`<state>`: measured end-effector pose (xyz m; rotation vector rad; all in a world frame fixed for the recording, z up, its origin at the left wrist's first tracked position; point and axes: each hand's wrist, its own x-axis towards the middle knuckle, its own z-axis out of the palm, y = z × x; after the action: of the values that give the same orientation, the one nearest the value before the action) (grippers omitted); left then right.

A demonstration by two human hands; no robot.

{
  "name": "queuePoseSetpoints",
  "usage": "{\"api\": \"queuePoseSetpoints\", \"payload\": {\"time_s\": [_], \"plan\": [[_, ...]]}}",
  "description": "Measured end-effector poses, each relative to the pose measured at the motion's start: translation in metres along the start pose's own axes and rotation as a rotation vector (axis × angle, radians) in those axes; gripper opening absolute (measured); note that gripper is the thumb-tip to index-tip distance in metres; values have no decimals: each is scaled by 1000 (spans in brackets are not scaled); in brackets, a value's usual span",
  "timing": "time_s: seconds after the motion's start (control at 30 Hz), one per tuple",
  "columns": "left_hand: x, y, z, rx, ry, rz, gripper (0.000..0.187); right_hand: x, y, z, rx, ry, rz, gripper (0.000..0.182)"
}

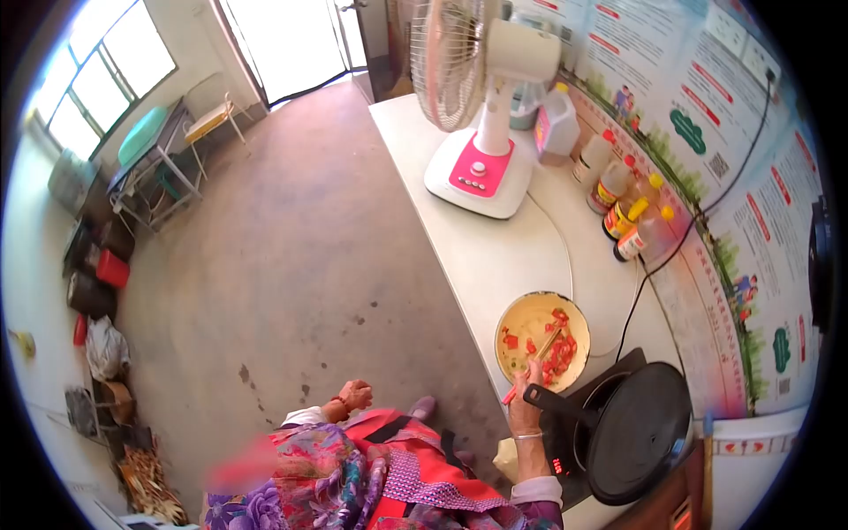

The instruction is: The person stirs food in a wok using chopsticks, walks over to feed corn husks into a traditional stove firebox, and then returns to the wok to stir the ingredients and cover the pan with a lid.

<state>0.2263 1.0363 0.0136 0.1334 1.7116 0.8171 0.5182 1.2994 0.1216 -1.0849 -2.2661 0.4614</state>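
My right hand [528,395] is closed round a pair of chopsticks [549,343], whose tips reach into a cream enamel bowl [502,340] with a dark rim. Chopped red pieces [560,358], like tomato, lie in the bowl with a few green bits. Just right of that hand is the handle of a black pan [640,433], which sits over an induction cooker [558,446] with a lit red display. My left hand [355,395] hangs low over the floor with its fingers curled and nothing in them.
On the white counter [477,274] stand a pink and white fan [481,168], several sauce bottles [629,216] and a white jug [556,124]. A black cord [680,243] runs down the wall to the cooker. At the left are a table [159,155] and a chair [216,119].
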Motion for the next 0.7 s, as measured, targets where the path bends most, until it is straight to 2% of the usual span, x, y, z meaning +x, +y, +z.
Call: {"api": "queuePoseSetpoints", "payload": {"time_s": [0.1, 0.17, 0.2, 0.27, 0.3, 0.37, 0.4, 0.47, 0.5, 0.53, 0.57, 0.6, 0.63, 0.67, 0.7], "plan": [[15, -36, -17, -79, 20, -24, 25, 5, -9, -12, -142, -153, -127, 26], [20, -57, -25, 40, -39, 47, 26, 1, -10, -14, -176, -234, -85, 23], [6, -47, -24, 28, -31, 52, 26, 2, -17, -17, -128, -154, -98, 21], [-29, -34, -20, -50, 71, 10, 27, -1, -17, -17, -61, -160, -63, 23], [-28, -49, -24, -63, 83, 17, 27, -3, -16, -17, 2, -162, -13, 26], [-28, -92, -37, 28, 100, 153, 24, -2, -11, -18, 70, -195, 22, 26], [-48, -93, -36, -322, 159, 37, 18, -4, -10, -20, 129, -229, 82, 26], [-54, -151, -49, 337, 143, 234, 17, -3, -14, -30, 161, -222, 72, 25], [-74, -161, -46, 224, 177, 123, 18, -4, -15, -35, 180, -218, 70, 24], [-105, -164, -37, 101, 211, 15, 19, -14, 17, -16, 100, -133, -109, 24], [-131, -173, -28, 129, 235, -40, 21, -16, 19, -19, 105, -134, -119, 24], [-149, -187, -24, 154, 263, -95, 22, -14, 16, -22, 85, -38, -119, 20], [-160, -216, -23, 996, 196, 198, 16, -15, 13, -24, 66, 55, -116, 17], [-172, -247, -21, 1179, 224, 343, 21, -19, 13, -25, 74, 50, -124, 17], [-182, -276, -10, 838, 342, 160, 24, -23, 16, -27, -31, 16, -137, 20]]}}
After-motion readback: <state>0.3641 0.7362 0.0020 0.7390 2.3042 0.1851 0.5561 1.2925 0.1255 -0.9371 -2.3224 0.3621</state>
